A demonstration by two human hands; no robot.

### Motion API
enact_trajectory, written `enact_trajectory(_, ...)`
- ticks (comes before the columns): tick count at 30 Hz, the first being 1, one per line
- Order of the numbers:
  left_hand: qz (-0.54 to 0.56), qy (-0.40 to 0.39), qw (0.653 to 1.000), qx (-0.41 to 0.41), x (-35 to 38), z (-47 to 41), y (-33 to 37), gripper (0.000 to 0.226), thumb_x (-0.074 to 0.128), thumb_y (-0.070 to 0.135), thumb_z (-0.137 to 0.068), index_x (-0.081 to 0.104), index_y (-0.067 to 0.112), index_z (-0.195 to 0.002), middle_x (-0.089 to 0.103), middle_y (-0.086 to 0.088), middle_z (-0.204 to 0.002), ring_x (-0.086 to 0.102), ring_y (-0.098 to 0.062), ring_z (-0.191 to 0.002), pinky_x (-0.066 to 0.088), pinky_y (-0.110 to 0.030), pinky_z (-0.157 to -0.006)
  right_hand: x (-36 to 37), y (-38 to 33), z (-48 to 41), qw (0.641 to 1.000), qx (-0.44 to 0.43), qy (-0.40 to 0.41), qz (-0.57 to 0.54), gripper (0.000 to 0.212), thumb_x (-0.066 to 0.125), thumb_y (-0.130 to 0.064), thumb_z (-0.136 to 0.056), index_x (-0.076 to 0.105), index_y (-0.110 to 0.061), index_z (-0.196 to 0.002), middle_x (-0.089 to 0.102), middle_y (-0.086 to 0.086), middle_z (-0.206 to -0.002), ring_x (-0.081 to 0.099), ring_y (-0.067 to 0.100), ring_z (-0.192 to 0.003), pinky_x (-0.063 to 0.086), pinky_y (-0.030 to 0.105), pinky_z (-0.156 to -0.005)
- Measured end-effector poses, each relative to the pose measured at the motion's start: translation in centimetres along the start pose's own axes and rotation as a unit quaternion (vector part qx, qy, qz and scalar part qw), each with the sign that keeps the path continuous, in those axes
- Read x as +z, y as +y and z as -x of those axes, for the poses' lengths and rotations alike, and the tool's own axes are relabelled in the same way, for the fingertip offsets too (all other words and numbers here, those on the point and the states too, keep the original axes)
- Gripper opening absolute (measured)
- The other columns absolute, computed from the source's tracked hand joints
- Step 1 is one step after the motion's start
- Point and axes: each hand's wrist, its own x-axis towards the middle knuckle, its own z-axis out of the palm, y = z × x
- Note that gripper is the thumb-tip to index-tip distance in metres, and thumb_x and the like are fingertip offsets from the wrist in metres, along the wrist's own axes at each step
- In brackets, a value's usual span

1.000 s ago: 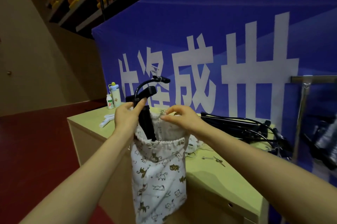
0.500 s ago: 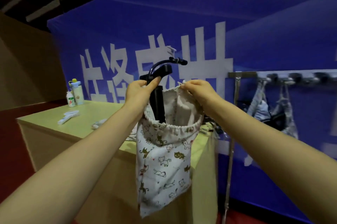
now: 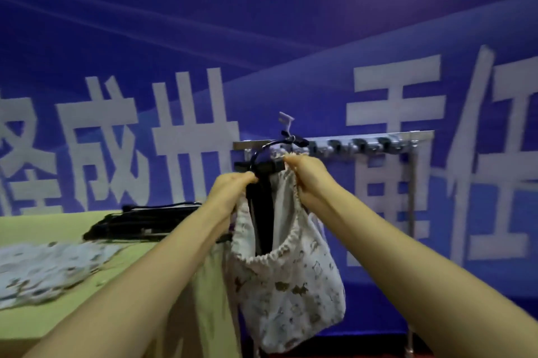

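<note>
A small white garment with a cat print hangs on a black hanger, held up in the air in front of me. My left hand grips the hanger and the garment's left waistband edge. My right hand pinches the elastic waistband at its right top. The hanger's curved hook points toward the left end of a silver clothes rack bar. The hanger's lower part is hidden inside the cloth.
Hooks of other hangers sit on the rack bar. A pale green table at left carries a pile of black hangers and a light printed cloth. A blue banner with white characters fills the background.
I have turned right, away from the table, and carried the garment on its hanger up to the rack. Both hands keep their hold.
</note>
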Motion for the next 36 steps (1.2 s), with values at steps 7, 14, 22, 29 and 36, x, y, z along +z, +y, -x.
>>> enact_trajectory(7, 0.219, -0.125, 0.954, -0.16, 7.4, -3.3, -2.1, 0.042, 0.056, 0.044, -0.089, 0.073, 0.007, -0.1, 0.076, -0.016, -0.076, 0.073, -0.024, -0.064, 0.06, -0.028, -0.065, -5.6, -0.1, -2.9, 0.997, 0.017, -0.077, 0.016, 0.029, 0.045, -0.004, -0.093, 0.058, -0.004, -0.067, 0.063, 0.001, -0.055, 0.059, 0.011, -0.053, 0.05, 0.019, -0.06)
enact_trajectory(14, 0.199, -0.046, 0.963, -0.179, 11.4, -8.9, -5.0, 0.038, 0.055, 0.038, -0.091, 0.063, 0.004, -0.104, 0.065, -0.016, -0.085, 0.063, -0.03, -0.075, 0.052, -0.037, -0.073, -12.2, -1.3, -8.5, 0.994, 0.093, 0.058, 0.003, 0.021, 0.046, -0.003, -0.096, 0.058, -0.003, -0.078, 0.057, -0.001, -0.042, 0.047, 0.005, -0.03, 0.04, 0.015, -0.035)
enact_trajectory(22, 0.201, -0.115, 0.953, -0.194, 12.8, -13.6, -7.9, 0.029, 0.054, 0.035, -0.09, 0.065, 0.011, -0.078, 0.063, -0.002, -0.051, 0.062, -0.016, -0.04, 0.049, -0.02, -0.046, -15.3, -1.0, -15.3, 0.993, 0.081, 0.073, 0.047, 0.031, 0.041, 0.005, -0.092, 0.055, -0.006, -0.066, 0.049, 0.006, -0.052, 0.033, 0.003, -0.026, 0.026, 0.014, -0.031)
enact_trajectory(29, 0.152, -0.117, 0.956, -0.221, 14.9, -17.7, -10.0, 0.039, 0.055, 0.037, -0.092, 0.065, 0.007, -0.068, 0.059, -0.004, -0.044, 0.056, -0.021, -0.05, 0.044, -0.026, -0.051, -15.9, -2.9, -19.9, 0.988, 0.016, 0.042, 0.145, 0.021, 0.046, 0.011, -0.089, 0.061, 0.0, -0.079, 0.058, 0.003, -0.058, 0.029, 0.002, -0.032, 0.021, 0.011, -0.03)
enact_trajectory(36, 0.083, -0.099, 0.967, -0.219, 17.9, -21.9, -11.5, 0.027, 0.053, 0.03, -0.095, 0.058, 0.005, -0.085, 0.052, -0.008, -0.064, 0.05, -0.022, -0.058, 0.039, -0.028, -0.06, -14.3, -2.7, -22.8, 0.936, -0.048, 0.018, 0.347, 0.02, 0.06, 0.005, -0.083, 0.063, -0.008, -0.068, 0.064, -0.005, -0.062, 0.054, -0.003, -0.043, 0.039, 0.008, -0.04)
